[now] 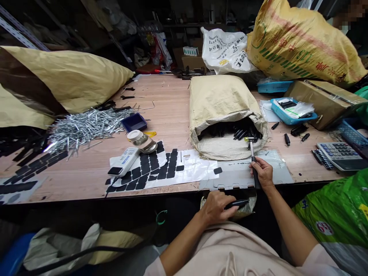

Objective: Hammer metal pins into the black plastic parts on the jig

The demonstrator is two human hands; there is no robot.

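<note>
A long wood-patterned table [169, 111] spans the view. At the back right leans a bulging yellow sack [304, 42]. A smaller tan sack [224, 90] lies at the table's middle, its mouth facing the person, black pieces [241, 130] showing inside. Left of it spreads a heap of silvery metal rods [89, 126]. The right hand [263, 172] has its fingers curled around the dark grip of a hammer [252, 153], whose head is raised before the sack's mouth. The left hand [217, 205], just off the table's front edge, clasps one tapered black handle [240, 203], tip pointing right.
</note>
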